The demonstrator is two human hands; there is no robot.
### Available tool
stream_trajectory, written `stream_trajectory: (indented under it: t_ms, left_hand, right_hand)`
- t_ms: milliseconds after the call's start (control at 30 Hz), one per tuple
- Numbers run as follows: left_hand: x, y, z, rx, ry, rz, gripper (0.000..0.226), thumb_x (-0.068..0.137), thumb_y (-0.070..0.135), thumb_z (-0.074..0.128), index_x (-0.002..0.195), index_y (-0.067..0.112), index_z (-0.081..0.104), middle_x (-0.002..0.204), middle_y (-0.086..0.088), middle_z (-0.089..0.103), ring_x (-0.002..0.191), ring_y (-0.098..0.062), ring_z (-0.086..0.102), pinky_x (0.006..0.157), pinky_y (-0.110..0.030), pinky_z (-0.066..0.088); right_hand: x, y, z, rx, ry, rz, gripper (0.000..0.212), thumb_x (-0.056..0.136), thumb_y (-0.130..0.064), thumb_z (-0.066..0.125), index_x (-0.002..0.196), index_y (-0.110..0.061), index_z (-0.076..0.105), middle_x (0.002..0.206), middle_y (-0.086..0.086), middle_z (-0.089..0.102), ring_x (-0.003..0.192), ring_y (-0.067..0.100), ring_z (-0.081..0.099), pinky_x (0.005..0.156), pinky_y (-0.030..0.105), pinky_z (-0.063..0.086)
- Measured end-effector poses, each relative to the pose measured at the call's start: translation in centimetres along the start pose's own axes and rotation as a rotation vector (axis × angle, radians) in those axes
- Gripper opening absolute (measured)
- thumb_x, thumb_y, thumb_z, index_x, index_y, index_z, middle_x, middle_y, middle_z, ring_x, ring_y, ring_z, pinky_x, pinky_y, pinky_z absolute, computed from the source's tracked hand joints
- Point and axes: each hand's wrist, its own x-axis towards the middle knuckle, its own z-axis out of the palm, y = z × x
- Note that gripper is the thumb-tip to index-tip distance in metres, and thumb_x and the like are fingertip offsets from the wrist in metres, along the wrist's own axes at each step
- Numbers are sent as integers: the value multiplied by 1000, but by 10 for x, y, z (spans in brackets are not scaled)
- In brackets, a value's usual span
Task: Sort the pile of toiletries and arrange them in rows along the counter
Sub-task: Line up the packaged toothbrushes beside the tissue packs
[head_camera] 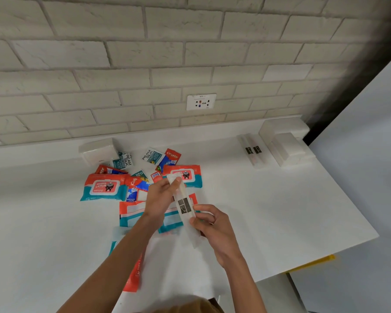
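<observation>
Over the middle of the counter (280, 211), just in front of the unsorted pile (142, 184), both hands hold one long white packet (185, 208) with a black label, lifted clear of the wipes packs (104, 187) and sachets (152, 155) beneath. The left hand (160, 197) wraps its fingers round the packet's far end, thumb on top. The right hand (212, 227) pinches the near half between thumb and curled fingers, wrist bent inward. Two matching packets (253, 152) lie side by side near the far right corner, beside white boxes (284, 145), so this one probably belongs next to them. To do it well, I would pass it to the right hand alone, carry it across, and lay it parallel and just beside that pair, label up, ends level, leaving the left hand free for the pile.
</observation>
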Motion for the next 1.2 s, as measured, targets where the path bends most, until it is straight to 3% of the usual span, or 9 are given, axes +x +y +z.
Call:
stream_trajectory:
  t_ms: [267,367,467,567,700,833,1000,1200]
  left_hand:
    - [13,3,-3,-5,-3,12,36,78,40,84,108,24,74,106,3,79,99,-21,77,92,-52,61]
    - [12,-3,-5,-39,8,8,34,80,36,85,110,23,74,108,0,79,99,-22,77,92,-53,61]
    - [6,-6,-7,-87,-27,9,31,81,27,84,107,14,73,110,-5,78,99,-23,77,90,-50,62]
    - [-1,-10,-11,-29,-64,-13,32,81,25,84,108,15,72,107,-4,79,97,-22,78,87,-46,63]
    - [0,-22,-19,137,-231,-28,36,68,34,89,102,25,81,110,-1,78,101,-21,76,88,-44,63]
    - [-2,-25,-15,418,-396,36,25,78,23,89,101,30,83,111,11,77,104,-14,72,85,-30,63]
    - [-9,-24,5,589,-609,89,32,80,22,88,111,18,81,99,7,80,95,-13,76,88,-29,61]
    - [-10,-34,43,673,-587,71,27,78,25,90,101,21,76,95,8,77,92,-12,73,84,-23,61]
  right_hand:
    - [2,7,-24,-58,37,36,18,91,-13,83,109,-15,79,98,2,82,83,10,75,67,15,52]
    - [9,15,-33,-122,151,-7,12,91,-17,80,102,-23,82,93,0,81,85,12,73,71,25,55]
    - [18,23,-42,-28,326,-47,8,92,-18,82,98,-24,82,99,1,80,96,21,76,81,38,66]
    - [23,20,-50,94,458,-97,9,90,-21,86,98,-20,81,100,3,81,95,22,76,81,36,65]
    - [35,10,-60,233,585,-113,28,86,-21,90,108,-14,76,101,7,81,92,20,79,86,38,65]
    - [51,-7,-68,281,575,-136,33,85,-20,91,112,-11,73,102,8,81,96,24,79,88,41,65]
    - [66,-28,-73,237,434,-170,21,92,-18,83,108,-7,77,101,9,82,103,31,77,93,44,63]
    - [86,-32,-83,224,400,-134,20,98,-22,78,104,-3,79,100,12,82,95,25,78,80,32,64]
